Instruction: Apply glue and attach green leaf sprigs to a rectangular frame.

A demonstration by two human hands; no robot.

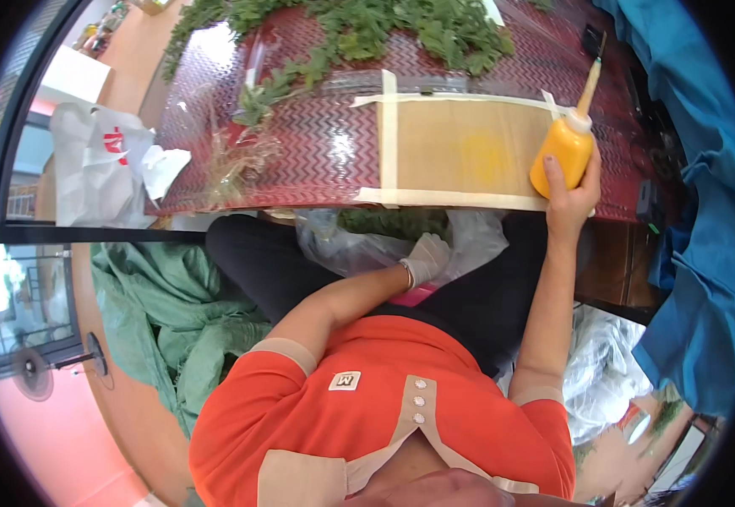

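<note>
My right hand [572,194] is wrapped round a yellow squeeze bottle [563,160] with a white collar and a long tan nozzle pointing up and away. The bottle is tilted over the right end of a tan board [435,139], which has a yellow smear and pale tape along its edges. In my lap lies a clear plastic bag [334,245] with green foliage [384,223] inside. My left hand [427,258], in a whitish glove, is at this bag with its fingers curled; what they hold, if anything, is hidden.
Green leafy sprigs [367,34] spread over the far part of the red patterned table [317,160]. Dry stems [236,165] and a white plastic bag [97,160] lie at the left. Blue cloth [697,152] hangs at the right; green sacking [173,313] is beside my left leg.
</note>
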